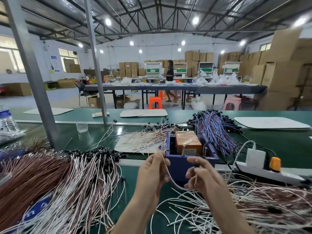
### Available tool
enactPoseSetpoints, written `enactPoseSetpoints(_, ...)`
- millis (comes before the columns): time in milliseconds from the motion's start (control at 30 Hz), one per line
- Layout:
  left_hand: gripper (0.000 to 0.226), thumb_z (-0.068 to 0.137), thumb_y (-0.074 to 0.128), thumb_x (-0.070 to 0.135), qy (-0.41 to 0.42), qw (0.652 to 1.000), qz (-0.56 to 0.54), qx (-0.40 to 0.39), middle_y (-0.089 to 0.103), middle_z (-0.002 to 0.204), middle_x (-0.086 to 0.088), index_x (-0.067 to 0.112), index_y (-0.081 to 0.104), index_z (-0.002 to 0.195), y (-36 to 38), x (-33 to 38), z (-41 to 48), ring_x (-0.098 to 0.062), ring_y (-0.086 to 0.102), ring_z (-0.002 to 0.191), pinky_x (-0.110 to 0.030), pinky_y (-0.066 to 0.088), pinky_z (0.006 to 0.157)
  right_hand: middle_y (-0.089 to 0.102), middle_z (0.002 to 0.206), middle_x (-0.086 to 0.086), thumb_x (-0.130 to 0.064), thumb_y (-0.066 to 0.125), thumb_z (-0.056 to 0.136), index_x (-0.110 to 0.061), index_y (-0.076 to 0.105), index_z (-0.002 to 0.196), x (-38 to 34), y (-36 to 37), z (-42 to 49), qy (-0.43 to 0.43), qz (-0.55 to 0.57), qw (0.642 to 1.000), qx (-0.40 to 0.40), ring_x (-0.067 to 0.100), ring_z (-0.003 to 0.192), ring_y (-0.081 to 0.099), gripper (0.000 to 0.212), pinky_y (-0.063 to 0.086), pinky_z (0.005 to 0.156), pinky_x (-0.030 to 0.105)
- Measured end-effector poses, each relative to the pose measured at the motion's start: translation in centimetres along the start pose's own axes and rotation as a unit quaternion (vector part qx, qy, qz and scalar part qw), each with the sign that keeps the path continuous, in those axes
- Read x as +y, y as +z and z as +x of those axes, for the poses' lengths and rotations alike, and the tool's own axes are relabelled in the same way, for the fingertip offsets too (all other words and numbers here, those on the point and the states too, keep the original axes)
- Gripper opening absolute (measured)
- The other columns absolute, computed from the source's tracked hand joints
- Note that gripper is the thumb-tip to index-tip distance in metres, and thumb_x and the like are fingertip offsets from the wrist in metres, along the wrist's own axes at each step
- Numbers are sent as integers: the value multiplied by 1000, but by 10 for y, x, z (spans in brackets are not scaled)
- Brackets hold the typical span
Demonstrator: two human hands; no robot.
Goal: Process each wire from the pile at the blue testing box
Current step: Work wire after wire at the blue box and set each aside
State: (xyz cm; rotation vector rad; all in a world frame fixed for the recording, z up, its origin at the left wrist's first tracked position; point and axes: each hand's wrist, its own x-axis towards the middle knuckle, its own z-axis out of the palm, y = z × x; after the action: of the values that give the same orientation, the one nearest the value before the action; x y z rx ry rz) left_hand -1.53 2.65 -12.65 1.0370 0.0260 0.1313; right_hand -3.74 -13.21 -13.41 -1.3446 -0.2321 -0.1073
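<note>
Left hand, right hand pinch one wire before one blue box.

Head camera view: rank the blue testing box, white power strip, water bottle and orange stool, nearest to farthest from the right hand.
1. Blue testing box, just behind the right hand.
2. White power strip, to the right on the green bench.
3. Water bottle, far left on the bench.
4. Orange stool, on the floor beyond the benches.

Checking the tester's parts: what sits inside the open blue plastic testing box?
An orange-brown rectangular block fills the middle, dark gaps either side. The floor of the blue box is hidden behind its front wall, where the left hand and right hand pinch a pale wire.
</note>
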Motion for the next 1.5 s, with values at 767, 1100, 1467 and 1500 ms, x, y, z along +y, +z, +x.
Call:
enactPoseSetpoints(767,17,99,54,46,143,871,465,-66,60,68,19,33,55,88,-8,-82,-15,-4,53,62,-23,44,63,56,69,3,-32,62,85,-19,80,100,28,-36,25,36,174,975,133,13,56,55,27,60,62,31)
enactPoseSetpoints(1100,19,99,51,50,137,845,509,-91,58,68,14,35,52,88,-12,-82,-17,-8,49,61,-28,46,66,45,59,-5,-30,59,98,-33,78,104,37,-43,23,-33,33,981,190,9,48,39,21,40,42,24)
enactPoseSetpoints(1467,18,103,48,34,219,876,422,83,66,79,19,38,66,106,-8,-72,1,0,56,63,-14,42,60,39,47,-9,-30,56,100,-36,74,99,53,-33,5,-57,-123,957,256,5,41,26,19,23,37,19)
enactPoseSetpoints(1500,19,103,49,32,214,878,418,87,64,74,20,34,68,107,-6,-71,6,1,54,61,-14,41,58,41,46,-9,-32,55,100,-39,72,99,54,-32,2,-62,-140,953,262,4,41,27,19,24,37,19)
